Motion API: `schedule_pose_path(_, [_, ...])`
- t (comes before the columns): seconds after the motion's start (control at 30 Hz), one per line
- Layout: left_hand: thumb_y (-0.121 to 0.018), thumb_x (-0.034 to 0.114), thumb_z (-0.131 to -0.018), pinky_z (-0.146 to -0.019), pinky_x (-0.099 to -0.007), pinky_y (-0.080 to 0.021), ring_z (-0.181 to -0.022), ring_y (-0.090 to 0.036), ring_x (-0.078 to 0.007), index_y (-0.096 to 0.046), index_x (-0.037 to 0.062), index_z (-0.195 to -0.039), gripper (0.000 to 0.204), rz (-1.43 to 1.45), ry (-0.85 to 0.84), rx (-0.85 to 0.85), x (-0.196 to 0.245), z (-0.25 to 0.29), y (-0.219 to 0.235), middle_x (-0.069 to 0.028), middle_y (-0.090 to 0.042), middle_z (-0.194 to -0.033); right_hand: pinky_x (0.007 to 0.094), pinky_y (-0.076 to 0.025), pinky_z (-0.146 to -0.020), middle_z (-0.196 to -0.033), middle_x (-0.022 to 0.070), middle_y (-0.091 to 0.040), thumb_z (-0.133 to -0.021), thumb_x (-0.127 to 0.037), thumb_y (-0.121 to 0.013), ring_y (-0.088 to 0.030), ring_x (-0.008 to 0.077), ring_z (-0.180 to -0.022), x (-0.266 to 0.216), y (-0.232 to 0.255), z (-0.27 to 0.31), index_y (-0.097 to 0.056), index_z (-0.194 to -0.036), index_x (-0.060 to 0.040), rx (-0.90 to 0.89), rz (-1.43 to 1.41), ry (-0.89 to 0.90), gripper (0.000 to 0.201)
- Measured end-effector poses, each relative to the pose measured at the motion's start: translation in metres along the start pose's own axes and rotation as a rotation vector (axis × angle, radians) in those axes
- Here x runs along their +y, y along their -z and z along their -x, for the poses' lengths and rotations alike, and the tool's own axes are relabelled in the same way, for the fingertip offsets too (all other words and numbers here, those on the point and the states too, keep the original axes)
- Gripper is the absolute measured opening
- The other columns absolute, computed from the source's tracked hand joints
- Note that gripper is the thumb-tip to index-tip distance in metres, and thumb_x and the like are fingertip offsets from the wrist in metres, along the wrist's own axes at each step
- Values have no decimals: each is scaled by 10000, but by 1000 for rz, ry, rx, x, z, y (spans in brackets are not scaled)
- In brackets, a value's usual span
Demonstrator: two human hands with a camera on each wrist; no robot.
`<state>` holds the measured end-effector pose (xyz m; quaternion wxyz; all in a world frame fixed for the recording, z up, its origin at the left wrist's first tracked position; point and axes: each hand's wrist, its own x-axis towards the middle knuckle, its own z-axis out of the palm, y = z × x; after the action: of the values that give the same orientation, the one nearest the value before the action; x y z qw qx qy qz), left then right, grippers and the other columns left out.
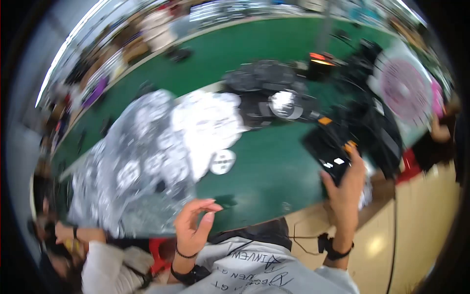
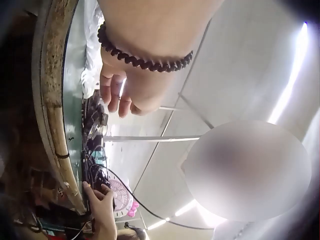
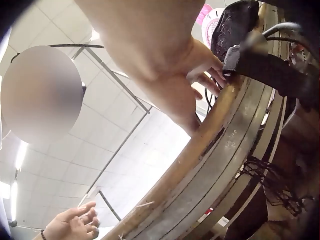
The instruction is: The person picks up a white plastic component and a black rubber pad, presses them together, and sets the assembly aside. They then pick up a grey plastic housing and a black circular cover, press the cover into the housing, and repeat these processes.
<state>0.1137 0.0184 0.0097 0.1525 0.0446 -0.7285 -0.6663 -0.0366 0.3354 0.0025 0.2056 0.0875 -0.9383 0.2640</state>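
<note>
My left hand [image 1: 193, 228] hovers over the table's front edge in the head view, fingers loosely bent and holding nothing. Nearest to it are a clear plastic bag [image 1: 117, 181] of white round parts and a loose white disc [image 1: 223, 161] with holes. On the right, my right hand [image 1: 347, 191] spreads thumb and fingers over the near side of a flat black object [image 1: 330, 159]. Its fingertips are right at an orange-ended cable [image 1: 350, 146]; I cannot tell whether they grip it. In the right wrist view, the right fingers [image 3: 210, 82] hang bent beside a black strap [image 3: 265, 67].
A heap of white parts [image 1: 208, 117] lies mid-table on the green surface [image 1: 264, 166]. Behind are black round parts [image 1: 259, 73], a shiny silver roundish item [image 1: 285, 104] and a lit orange display [image 1: 320, 59]. A pink fan [image 1: 406, 88] stands right. Another person [image 1: 112, 264] sits left.
</note>
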Motion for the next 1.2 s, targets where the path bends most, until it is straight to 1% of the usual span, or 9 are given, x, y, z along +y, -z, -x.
schedule_pose_path(0.13, [-584,-62,-928,-900,-347,-509,-979,-673,-208,-624,-42,-1191,267,-116,-109,148,27,17,44,-149,-703,-1034,443,-374,-1100,-1390,216,-506,-812,-129,-802,-497,399,-1276,4,-20,-7,-398,-1485,5,-3,-66,-33,796])
schedule_pose_path(0.33, [-535,21,-974,-708,-359,-545,-733,-720,-246,-651,-61,-1105,193,-593,190,290,38,24,111,-158,-727,-825,477,-438,-1005,-1272,223,-533,-820,-294,-826,-555,390,-1186,-9,-38,-16,-438,-1473,-64,95,118,-190,794])
schedule_pose_path(0.4, [-488,101,-1025,-708,-360,-528,-753,-694,-256,-650,-27,-1191,265,-888,390,226,25,29,128,-135,-699,-821,487,-451,-991,-1255,219,-543,-841,-370,-815,-568,394,-1174,-12,-42,-19,-450,-1465,-78,128,176,-235,780])
schedule_pose_path(0.57, [-467,121,-1034,-675,-398,-512,-672,-643,-278,-437,-3,-1452,437,-904,197,422,-9,-1,158,-114,-653,-762,502,-404,-1049,-1324,217,-526,-851,-362,-799,-516,386,-1248,-15,-47,-8,-466,-1453,-50,201,192,-134,755])
schedule_pose_path(0.67, [-467,51,-1022,-711,-430,-523,-734,-659,-300,-435,-31,-1420,407,-680,231,413,-1,-32,168,-172,-680,-944,478,-343,-1120,-1387,214,-512,-878,-205,-774,-464,374,-1309,-50,-46,6,-474,-1408,26,244,100,70,652])
schedule_pose_path(0.77, [-535,46,-973,-920,-407,-508,-1050,-649,-309,-467,-14,-1397,434,-794,-208,534,-11,-73,183,-194,-672,-1089,519,-305,-1136,-1436,229,-448,-840,-131,-763,-411,406,-1352,-79,-57,21,-472,-1405,7,36,-147,103,650])
schedule_pose_path(0.87, [-621,159,-925,-1028,-448,-458,-1265,-549,-357,-456,22,-1439,557,-1398,90,296,-46,-106,204,-240,-590,-1321,522,-316,-1132,-1426,223,-434,-841,-94,-752,-415,403,-1348,-98,-64,22,-493,-1375,10,-66,-188,34,602])
schedule_pose_path(0.97, [-800,354,-785,-1035,-504,-430,-1263,-519,-432,-447,78,-1492,837,-1571,-17,484,-66,-138,220,-268,-539,-1359,517,-326,-1128,-1409,218,-441,-848,-74,-735,-422,401,-1342,-85,-65,21,-513,-1350,10,-89,-235,25,555])
schedule_pose_path(1.2, [-804,362,-776,-1048,-510,-422,-1279,-502,-441,-459,89,-1482,832,-1543,-58,405,-57,-200,246,-275,-529,-1367,488,-353,-1108,-1373,201,-479,-874,-79,-707,-469,384,-1296,-85,-62,24,-564,-1281,4,-95,-279,28,440])
